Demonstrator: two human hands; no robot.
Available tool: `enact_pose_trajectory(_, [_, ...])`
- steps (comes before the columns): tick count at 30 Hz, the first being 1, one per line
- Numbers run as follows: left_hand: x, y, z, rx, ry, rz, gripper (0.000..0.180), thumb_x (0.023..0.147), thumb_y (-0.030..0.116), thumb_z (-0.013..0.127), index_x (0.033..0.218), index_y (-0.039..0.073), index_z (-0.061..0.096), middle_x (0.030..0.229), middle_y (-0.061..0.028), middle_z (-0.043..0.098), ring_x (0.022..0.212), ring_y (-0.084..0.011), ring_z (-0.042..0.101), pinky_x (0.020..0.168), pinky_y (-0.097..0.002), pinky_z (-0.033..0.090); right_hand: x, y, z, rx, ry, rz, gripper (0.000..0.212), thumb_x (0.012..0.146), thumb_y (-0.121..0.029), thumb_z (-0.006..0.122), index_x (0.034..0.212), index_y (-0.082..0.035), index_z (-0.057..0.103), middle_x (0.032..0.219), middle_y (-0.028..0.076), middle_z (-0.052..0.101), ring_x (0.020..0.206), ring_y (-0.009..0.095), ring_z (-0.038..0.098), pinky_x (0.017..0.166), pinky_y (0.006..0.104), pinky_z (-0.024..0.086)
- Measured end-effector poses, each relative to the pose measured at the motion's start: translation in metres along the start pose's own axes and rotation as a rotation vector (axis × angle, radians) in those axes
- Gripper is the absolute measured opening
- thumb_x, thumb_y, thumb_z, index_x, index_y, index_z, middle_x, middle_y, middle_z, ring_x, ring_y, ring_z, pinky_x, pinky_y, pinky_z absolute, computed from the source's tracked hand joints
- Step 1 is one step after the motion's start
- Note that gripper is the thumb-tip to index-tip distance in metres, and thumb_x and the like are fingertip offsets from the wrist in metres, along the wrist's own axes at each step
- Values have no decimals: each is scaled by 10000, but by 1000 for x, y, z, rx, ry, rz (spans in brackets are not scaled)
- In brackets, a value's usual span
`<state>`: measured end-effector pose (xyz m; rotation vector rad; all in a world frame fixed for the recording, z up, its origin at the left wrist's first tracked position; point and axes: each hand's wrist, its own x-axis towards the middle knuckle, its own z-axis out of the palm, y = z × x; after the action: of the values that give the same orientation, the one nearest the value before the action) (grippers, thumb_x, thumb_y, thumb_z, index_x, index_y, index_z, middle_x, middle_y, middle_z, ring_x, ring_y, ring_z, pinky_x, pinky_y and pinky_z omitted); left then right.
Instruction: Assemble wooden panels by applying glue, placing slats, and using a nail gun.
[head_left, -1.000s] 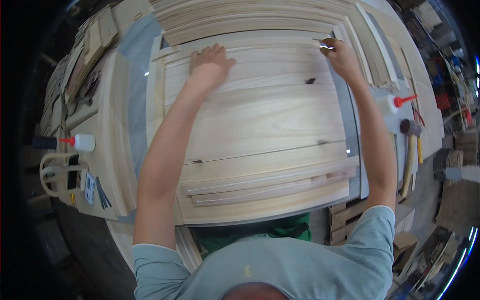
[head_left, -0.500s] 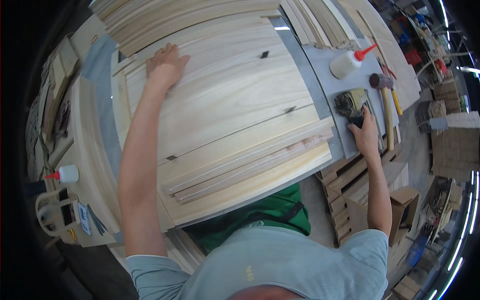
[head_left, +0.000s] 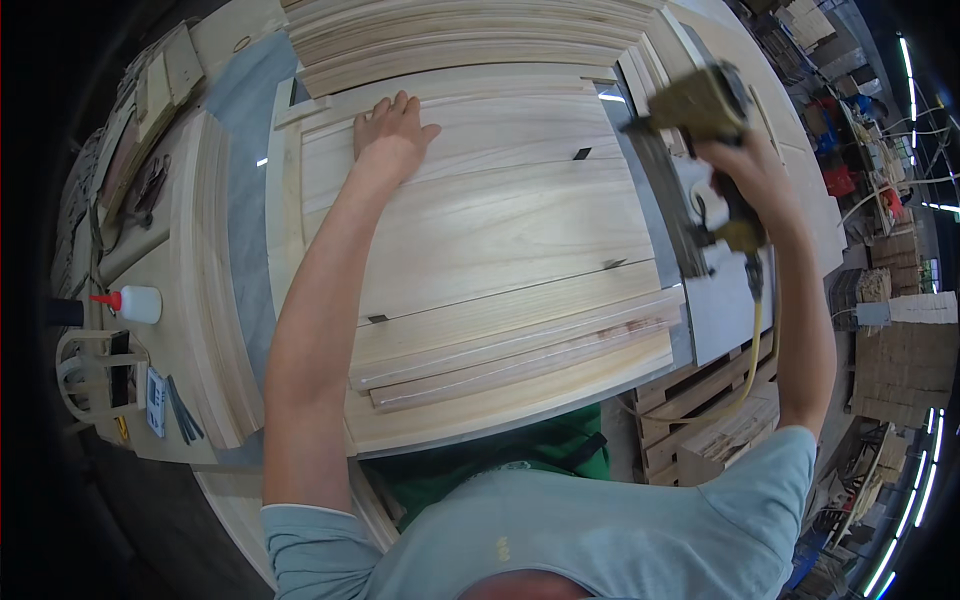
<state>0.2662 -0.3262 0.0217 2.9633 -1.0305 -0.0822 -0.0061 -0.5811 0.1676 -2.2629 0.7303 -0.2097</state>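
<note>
My left hand [head_left: 393,140] lies on the far left part of a pale wooden panel [head_left: 500,225], fingers stretched out. Small dark patches mark the panel's face and its seam. My right hand [head_left: 750,175] is wrapped round the grip of a nail gun [head_left: 702,108], raised past the panel's right edge and slightly blurred. A yellow air hose [head_left: 750,355] hangs from the tool's handle. Two narrow wooden strips [head_left: 520,335], each with a whitish line along it, rest on the near side of the panel.
Stacked wooden boards [head_left: 470,40] border the panel's far side; more long boards [head_left: 205,290] lie at left. A white bottle with a red nozzle [head_left: 138,304] stands at far left, close to a blue-and-white device [head_left: 156,402]. Beyond the table's near right corner is a wooden pallet [head_left: 690,410].
My right hand has lifted the nail gun off the right-hand table and brought it up toward the panel's far right corner. My left hand still rests on the panel; the view has shifted.
</note>
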Motion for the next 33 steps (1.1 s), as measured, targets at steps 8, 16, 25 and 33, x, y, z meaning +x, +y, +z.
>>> enact_pose_trajectory(8, [1, 0, -2, -24, -4, -1, 582, 942, 441, 456, 1410, 102, 381, 1505, -64, 324, 1383, -246, 296, 1101, -451, 269, 125, -29, 51, -153, -32, -36, 240, 792, -226, 628, 780, 14, 626, 591, 43, 559, 479, 104, 532, 445, 250, 427])
enact_pose_trajectory(16, [1, -2, 4, -35, 11, 14, 578, 936, 426, 480, 1407, 104, 385, 1503, -62, 326, 1386, -248, 290, 1104, -443, 265, 144, -16, 62, -198, -45, -55, 224, 778, -215, 640, 737, 5, 626, 581, 37, 553, 471, 100, 533, 448, 247, 432])
enact_pose_trajectory(25, [3, -58, 29, -359, 282, 158, 517, 912, 299, 528, 1362, 62, 436, 1481, -93, 358, 1377, -271, 301, 1070, -472, 300, 81, -41, 31, 35, -13, -153, 257, 805, -217, 648, 874, 27, 606, 691, 44, 593, 511, 107, 573, 479, 250, 468])
enact_pose_trajectory(33, [-42, -151, 37, -279, 348, -77, 442, 908, 230, 538, 1334, 126, 488, 1467, -69, 384, 1371, -287, 312, 1058, -471, 317, 66, -116, 94, -26, -186, -260, 255, 812, -221, 642, 892, 20, 613, 663, 59, 594, 510, 110, 577, 476, 242, 478])
